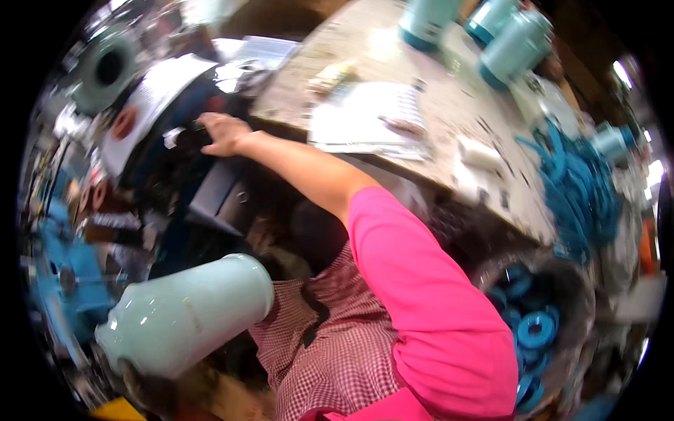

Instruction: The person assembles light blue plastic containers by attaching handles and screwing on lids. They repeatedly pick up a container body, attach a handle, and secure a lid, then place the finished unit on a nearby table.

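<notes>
The pale green vessel (186, 316), a glossy, rounded cylinder with a rolled rim at its right end and a narrowed shoulder at its left, lies tilted on its side in front of the person's checked cloth apron (337, 358). Below the vessel, the left hand (151, 389) is a dim, blurred shape; the state and grip of its fingers cannot be determined. Beyond the vessel, the right hand (226, 135) has its fingers parted and slightly bent, with nothing visible in them, beside a dark machine with a curved white panel (158, 88); contact cannot be confirmed. The smooth pink sleeve (428, 302) and bare forearm extend to the vessel's right and cover part of the near edge of the surface (382, 45). That scuffed surface, beyond and right of the vessel, carries white sheets (354, 123), a white roll (479, 152) and teal bottles (519, 52). Farther right of the vessel are coiled teal strips (576, 186) and blue rings (537, 330) in a clear-walled container. Blue machinery (81, 274) left of the vessel is blurred, and the frame's dark rim cuts off its outer part.
</notes>
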Tool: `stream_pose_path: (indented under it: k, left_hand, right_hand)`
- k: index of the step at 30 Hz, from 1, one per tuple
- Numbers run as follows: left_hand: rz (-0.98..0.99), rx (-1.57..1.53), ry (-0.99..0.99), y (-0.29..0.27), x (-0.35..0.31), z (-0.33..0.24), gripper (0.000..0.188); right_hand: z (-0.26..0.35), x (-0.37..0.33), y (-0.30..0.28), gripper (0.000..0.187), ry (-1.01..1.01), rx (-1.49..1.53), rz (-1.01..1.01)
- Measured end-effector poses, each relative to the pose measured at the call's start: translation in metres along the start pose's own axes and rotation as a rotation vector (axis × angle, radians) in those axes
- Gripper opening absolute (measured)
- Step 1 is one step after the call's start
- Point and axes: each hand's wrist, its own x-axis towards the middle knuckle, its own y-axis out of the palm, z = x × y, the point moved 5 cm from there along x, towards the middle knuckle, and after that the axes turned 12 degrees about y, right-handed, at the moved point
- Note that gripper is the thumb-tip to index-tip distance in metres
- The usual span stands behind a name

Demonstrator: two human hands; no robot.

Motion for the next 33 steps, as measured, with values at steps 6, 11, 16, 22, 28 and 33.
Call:
stream_pose_path:
  k: [6,11,16,22,28,33]
  left_hand:
    - [-0.081,-0.09,0.16,-0.002,0.026,0.01,0.045]
    - [0.299,-0.088,0.494,0.095,0.008,-0.016,0.029]
    - [0.82,-0.299,0.727,0.197,-0.047,-0.032,0.015]
    - [1.309,-0.279,0.714,0.231,-0.104,-0.042,0.025]
    - [1.357,-0.198,0.784,0.233,-0.115,-0.051,0.039]
    - [1.432,-0.242,0.762,0.245,-0.114,-0.055,0.042]
  right_hand:
    - [-0.039,-0.194,-0.15,0.041,0.103,0.273,-0.395]
    - [-0.171,-0.391,-0.327,0.021,0.604,-0.093,-0.927]
    - [-0.208,-0.525,-0.492,0.012,0.891,-0.753,-1.359]
    - [-0.18,-0.602,-0.548,0.014,1.388,-1.033,-1.474]
    - [-0.13,-0.714,-0.534,0.037,1.566,-0.877,-2.024]
    - [-0.206,-0.807,-0.562,0.037,1.702,0.0,-1.811]
